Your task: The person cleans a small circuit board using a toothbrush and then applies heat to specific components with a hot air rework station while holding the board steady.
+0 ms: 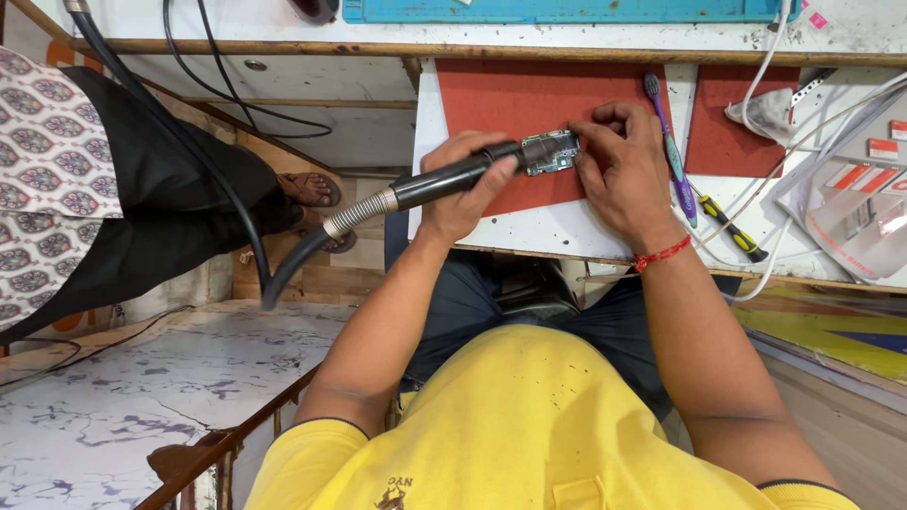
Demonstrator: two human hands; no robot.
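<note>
Our left hand is wrapped around the black handle of a hot-air wand, fingers closed round it just behind the metal nozzle, which points at a small circuit board. Our right hand comes in from the other side, fingertips narrowed onto the board's right end and pinning it to the red mat. Whether those fingers hold a small tool we cannot tell.

We see the board lying on the mat, well in from the tabletop's near edge and roughly midway along the mat. We judge it light, thin and stiff, but fragile: its face is crowded with tiny parts, so the safe hold is on the bare edges or corners, never on the components. It would likely slide easily on the mat if not pressed down. Near the nozzle it is probably hot, so we think the grip belongs at the far end, where our right fingers sit now.

We judge the wand moderately light, though its thick hose, hanging off the tabletop's left edge, likely drags on it; the handle is the only sensible place to grip.

A purple toothbrush and a yellow-handled screwdriver lie just right of our right hand.
</note>
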